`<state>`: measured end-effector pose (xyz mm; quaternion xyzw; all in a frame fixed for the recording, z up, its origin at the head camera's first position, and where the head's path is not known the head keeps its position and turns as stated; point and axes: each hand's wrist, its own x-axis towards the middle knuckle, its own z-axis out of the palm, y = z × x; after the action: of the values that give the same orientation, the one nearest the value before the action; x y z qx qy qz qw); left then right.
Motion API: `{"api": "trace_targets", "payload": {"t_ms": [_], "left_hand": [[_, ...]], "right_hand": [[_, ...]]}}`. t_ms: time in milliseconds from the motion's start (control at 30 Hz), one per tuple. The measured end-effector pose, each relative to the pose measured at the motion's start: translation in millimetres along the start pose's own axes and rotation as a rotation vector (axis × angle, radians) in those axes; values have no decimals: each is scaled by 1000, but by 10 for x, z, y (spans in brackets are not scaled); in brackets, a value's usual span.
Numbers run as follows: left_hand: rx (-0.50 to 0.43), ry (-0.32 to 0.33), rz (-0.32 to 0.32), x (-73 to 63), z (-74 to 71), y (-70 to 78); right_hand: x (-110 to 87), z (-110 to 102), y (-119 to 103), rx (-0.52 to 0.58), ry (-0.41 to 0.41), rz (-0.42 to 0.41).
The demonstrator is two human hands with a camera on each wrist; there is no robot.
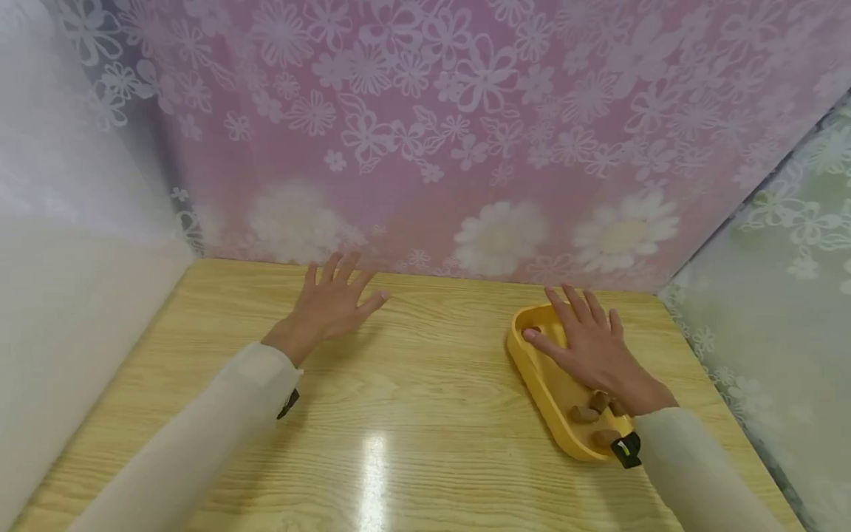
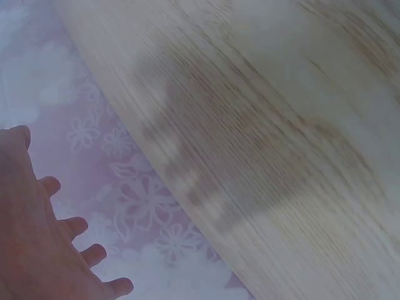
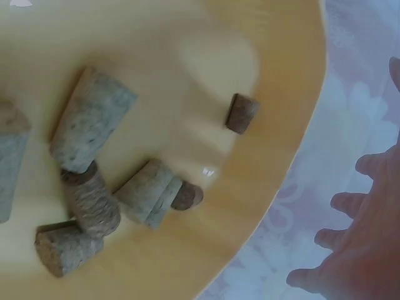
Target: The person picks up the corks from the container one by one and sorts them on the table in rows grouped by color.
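My left hand (image 1: 332,307) hovers over the back left of the table, its fingers spread and nothing in its grasp. In the left wrist view its shadow falls on the wood below. Over a yellow tray (image 1: 540,388) on the right is my right hand (image 1: 590,349), also with fingers extended and holding nothing. Several brown corks (image 1: 585,414) lie loose in the tray's near end, and a small one (image 1: 530,332) sits at its far end by the thumb. In the right wrist view, tapered corks (image 3: 94,119) rest on the tray floor; my palm hides part of the tray.
The wood-grain table (image 1: 399,369) runs back to a pink flowered sheet (image 1: 412,185). A pale panel (image 1: 80,258) stands along the left side and a flowered one (image 1: 804,318) along the right. Both wrists wear black straps (image 1: 626,449).
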<state>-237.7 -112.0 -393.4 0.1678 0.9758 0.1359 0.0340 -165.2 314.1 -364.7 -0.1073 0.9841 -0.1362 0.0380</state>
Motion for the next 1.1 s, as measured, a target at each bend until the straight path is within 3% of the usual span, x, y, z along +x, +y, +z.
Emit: {"api": "trace_targets", "payload": {"t_ms": [433, 900, 1100], "left_hand": [[44, 32, 121, 84, 51, 228], [2, -10, 212, 127, 71, 493], [-4, 5, 292, 136, 94, 634]], "right_hand": [[-112, -7, 258, -18, 29, -12], [-260, -8, 517, 17, 59, -25], [-355, 8, 606, 24, 102, -50]]}}
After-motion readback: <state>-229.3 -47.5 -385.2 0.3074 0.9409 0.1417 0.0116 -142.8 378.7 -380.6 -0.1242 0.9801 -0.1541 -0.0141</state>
